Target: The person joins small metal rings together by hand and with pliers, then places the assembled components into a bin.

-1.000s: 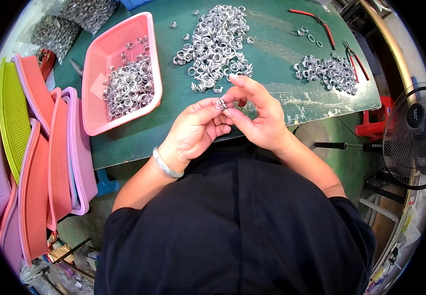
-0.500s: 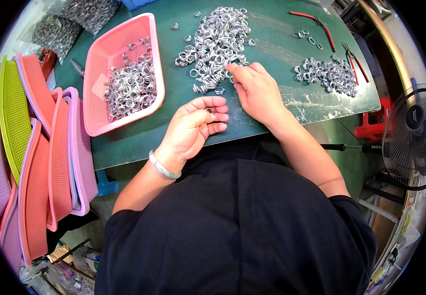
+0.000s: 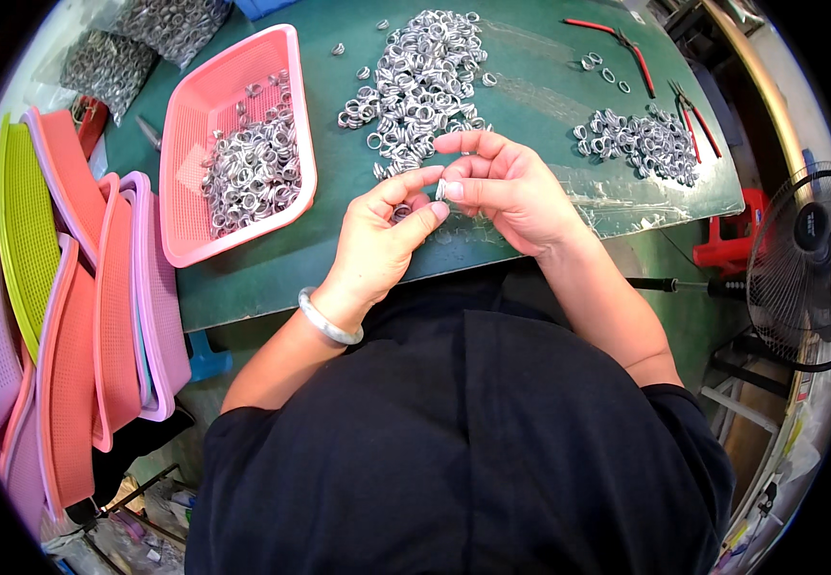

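Both hands meet over the near edge of the green table (image 3: 339,259). A small silvery ring (image 3: 441,190) is pinched by the thumb of my right hand (image 3: 516,192), while its index finger reaches out over the pile. The fingertips of my left hand (image 3: 377,225) come up against that ring, and another metal ring (image 3: 401,213) sits in the curl of its fingers. Just beyond my hands lies a large heap of metal rings (image 3: 425,77). To the left, a pink plastic basket (image 3: 181,192) holds many more rings.
A smaller ring heap (image 3: 641,144) lies at the right, beside red-handled pliers (image 3: 626,48) and a second pair (image 3: 692,120). Stacked colored baskets (image 3: 70,335) stand left. Bags of rings (image 3: 109,72) sit far left; a fan (image 3: 804,259) stands right.
My right hand has drawn back from the large heap with a ring and turned toward the left. My left hand has tipped inward, so the fingers of both hands now meet.
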Available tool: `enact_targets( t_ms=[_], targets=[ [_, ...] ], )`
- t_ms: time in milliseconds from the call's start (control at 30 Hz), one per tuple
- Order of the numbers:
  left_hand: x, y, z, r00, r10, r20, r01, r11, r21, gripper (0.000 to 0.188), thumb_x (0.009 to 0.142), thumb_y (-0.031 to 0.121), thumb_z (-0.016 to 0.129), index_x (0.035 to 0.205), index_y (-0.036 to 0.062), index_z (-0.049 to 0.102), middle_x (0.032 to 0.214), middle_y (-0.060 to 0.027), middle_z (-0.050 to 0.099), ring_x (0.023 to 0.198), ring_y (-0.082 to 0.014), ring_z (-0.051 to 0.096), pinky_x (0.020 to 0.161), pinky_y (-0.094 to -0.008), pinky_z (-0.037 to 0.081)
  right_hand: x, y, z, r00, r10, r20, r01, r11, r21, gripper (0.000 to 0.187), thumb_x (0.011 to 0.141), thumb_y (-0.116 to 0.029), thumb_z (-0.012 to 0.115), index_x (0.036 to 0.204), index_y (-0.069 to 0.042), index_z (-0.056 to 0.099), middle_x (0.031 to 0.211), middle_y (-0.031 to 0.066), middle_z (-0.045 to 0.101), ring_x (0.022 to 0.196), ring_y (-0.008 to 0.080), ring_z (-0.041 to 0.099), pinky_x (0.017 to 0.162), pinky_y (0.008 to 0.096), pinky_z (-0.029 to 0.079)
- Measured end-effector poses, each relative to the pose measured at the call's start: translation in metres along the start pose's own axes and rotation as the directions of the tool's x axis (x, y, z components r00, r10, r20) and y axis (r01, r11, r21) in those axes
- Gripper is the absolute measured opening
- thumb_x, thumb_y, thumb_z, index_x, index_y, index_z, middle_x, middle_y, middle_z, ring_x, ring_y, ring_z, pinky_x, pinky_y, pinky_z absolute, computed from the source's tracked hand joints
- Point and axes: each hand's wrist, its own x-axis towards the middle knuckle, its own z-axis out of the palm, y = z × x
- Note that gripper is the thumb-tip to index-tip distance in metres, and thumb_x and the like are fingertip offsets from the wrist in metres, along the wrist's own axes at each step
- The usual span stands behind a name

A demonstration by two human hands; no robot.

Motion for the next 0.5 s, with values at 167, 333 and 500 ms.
enact_targets(
  t_ms=[167, 333, 500],
  targets=[
    [-0.002, -0.002, 0.001, 0.999, 0.043, -0.018, -0.042, 0.998, 0.039, 0.026, 0.080, 0.001, 0.063, 0.105, 0.0027, 0.061, 0.074, 0.0053, 0.051, 0.067, -0.0022, 0.045, 0.061, -0.0167, 0.039, -0.002, 0.004, -0.001, 0.999, 0.029, -0.015, -0.027, 0.995, 0.091, 0.037, 0.079, -0.003, 0.064, 0.113, 0.000, 0.050, 0.079, 0.0027, 0.058, 0.067, 0.0076, 0.052, 0.061, 0.0202, 0.044],
    [-0.001, -0.006, 0.001, 0.989, 0.143, -0.034, -0.139, 0.984, 0.111, 0.024, 0.080, 0.001, 0.063, 0.103, 0.0013, 0.062, 0.075, 0.0042, 0.053, 0.069, -0.0029, 0.047, 0.062, -0.0173, 0.040, -0.004, 0.004, 0.000, 0.999, 0.032, -0.043, -0.027, 0.993, 0.111, 0.038, 0.077, -0.004, 0.065, 0.111, 0.000, 0.049, 0.080, 0.0034, 0.060, 0.069, 0.0085, 0.054, 0.061, 0.0193, 0.042],
    [0.001, -0.011, -0.003, 0.940, 0.340, -0.014, -0.316, 0.889, 0.331, 0.025, 0.078, -0.001, 0.063, 0.102, 0.0031, 0.064, 0.074, 0.0007, 0.053, 0.068, -0.0052, 0.048, 0.061, -0.0189, 0.041, -0.008, 0.006, 0.007, 0.990, -0.137, -0.023, 0.137, 0.991, 0.007, 0.038, 0.078, 0.000, 0.063, 0.113, 0.001, 0.048, 0.082, 0.0040, 0.060, 0.076, 0.0089, 0.056, 0.068, 0.0213, 0.044]
  ],
)
